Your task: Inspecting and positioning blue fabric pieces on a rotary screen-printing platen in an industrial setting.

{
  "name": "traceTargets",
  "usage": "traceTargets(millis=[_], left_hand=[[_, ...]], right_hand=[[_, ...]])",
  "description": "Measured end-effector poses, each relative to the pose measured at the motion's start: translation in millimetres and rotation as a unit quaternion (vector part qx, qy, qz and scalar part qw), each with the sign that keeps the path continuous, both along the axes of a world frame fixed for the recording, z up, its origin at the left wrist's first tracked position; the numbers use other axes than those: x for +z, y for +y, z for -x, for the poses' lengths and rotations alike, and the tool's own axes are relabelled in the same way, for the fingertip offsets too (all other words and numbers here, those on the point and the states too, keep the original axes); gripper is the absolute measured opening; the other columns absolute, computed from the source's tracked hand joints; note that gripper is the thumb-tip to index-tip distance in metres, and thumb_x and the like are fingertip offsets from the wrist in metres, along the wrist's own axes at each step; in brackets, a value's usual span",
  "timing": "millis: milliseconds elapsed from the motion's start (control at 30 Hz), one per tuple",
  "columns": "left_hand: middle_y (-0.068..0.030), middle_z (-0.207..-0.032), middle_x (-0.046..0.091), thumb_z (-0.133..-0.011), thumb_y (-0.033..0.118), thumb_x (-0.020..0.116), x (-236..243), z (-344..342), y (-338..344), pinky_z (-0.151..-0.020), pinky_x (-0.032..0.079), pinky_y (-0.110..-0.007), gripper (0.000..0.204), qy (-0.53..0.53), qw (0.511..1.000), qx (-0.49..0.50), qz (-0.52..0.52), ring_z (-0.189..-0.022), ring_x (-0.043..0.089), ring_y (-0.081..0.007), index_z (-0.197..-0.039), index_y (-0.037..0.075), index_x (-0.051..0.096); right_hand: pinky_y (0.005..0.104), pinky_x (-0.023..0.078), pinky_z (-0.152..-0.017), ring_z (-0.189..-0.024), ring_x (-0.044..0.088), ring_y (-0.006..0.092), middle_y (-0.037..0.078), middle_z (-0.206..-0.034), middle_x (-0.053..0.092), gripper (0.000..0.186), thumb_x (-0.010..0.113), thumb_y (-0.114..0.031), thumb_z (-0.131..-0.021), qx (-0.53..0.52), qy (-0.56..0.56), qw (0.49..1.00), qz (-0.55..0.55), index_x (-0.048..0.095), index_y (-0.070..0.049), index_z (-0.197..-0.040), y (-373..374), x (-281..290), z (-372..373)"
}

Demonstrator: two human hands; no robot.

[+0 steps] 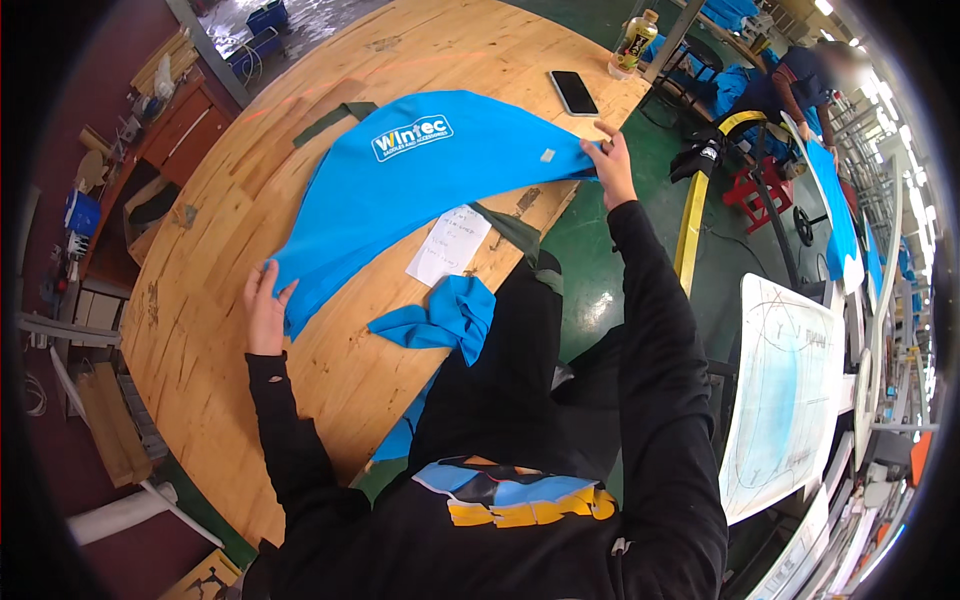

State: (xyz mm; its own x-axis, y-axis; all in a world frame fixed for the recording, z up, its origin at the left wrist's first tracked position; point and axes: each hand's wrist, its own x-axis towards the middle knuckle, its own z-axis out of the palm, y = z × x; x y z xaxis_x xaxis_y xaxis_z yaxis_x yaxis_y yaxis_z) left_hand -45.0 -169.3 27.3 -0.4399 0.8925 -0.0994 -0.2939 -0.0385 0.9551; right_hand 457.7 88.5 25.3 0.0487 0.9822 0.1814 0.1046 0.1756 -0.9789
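Observation:
A large crescent-shaped piece of blue fabric [390,190] with a white printed logo stretches across the wooden table [210,400]. At its near-left end, my left hand [266,308] grips the corner between thumb and fingers. My right hand [614,168] pinches the opposite tip at the right, by a small pale patch. Below the fabric's curved lower edge lies a white paper [450,246] with handwriting. Closer to me, a crumpled blue cloth [445,318] rests at the table's edge. Dark green strips [510,230] show from under the large piece.
A black phone [573,93] and a drink bottle [634,45] stand near the table's far right corner. To the right are a yellow bar [690,235], a red stool [757,195] and a board with a drawn pattern [780,395]. Another person [800,90] handles blue fabric there.

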Motion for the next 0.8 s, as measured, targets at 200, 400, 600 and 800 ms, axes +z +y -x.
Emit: traceTargets(millis=[200,400,600,800], left_hand=[[0.0021,-0.095,0.053,-0.095,0.018,0.059,10,-18,-12,-0.078,0.052,-0.029,0.010,0.061,0.998,0.011,0.005,-0.090,0.054,-0.0073,-0.100,0.009,0.059],[-0.0042,-0.110,0.059,-0.095,0.016,0.057,71,9,-64,-0.083,0.050,-0.031,0.025,-0.107,0.985,0.050,-0.127,-0.102,0.055,-0.0147,-0.119,0.006,0.055],[-0.0166,-0.120,0.053,-0.098,0.018,0.052,88,18,-31,-0.101,0.046,-0.038,0.032,-0.190,0.963,0.049,-0.186,-0.118,0.049,-0.0240,-0.122,-0.004,0.049],[-0.0198,-0.129,0.048,-0.098,0.018,0.052,107,12,38,-0.115,0.031,-0.042,0.034,-0.217,0.960,-0.008,-0.177,-0.129,0.040,-0.0291,-0.122,-0.005,0.047]], right_hand=[[0.0220,0.039,-0.063,-0.074,0.048,0.0055,-0.002,-0.079,0.051,0.038,0.066,-0.006,-0.085,-0.020,-0.026,0.998,-0.048,0.054,-0.005,-0.121,-11,3,8],[0.0219,0.045,-0.074,-0.084,0.054,0.0065,-0.001,-0.089,0.057,0.035,0.062,-0.007,-0.089,0.000,0.219,0.964,-0.152,0.053,-0.005,-0.122,-67,110,19],[0.0249,0.049,-0.072,-0.084,0.058,0.0088,0.002,-0.097,0.061,0.032,0.062,-0.011,-0.090,-0.002,0.206,0.968,-0.146,0.055,-0.006,-0.120,-57,140,6],[0.0212,0.048,-0.065,-0.078,0.059,0.0078,0.003,-0.090,0.063,0.036,0.067,-0.007,-0.087,-0.004,0.179,0.953,-0.243,0.052,-0.003,-0.119,15,130,15]])
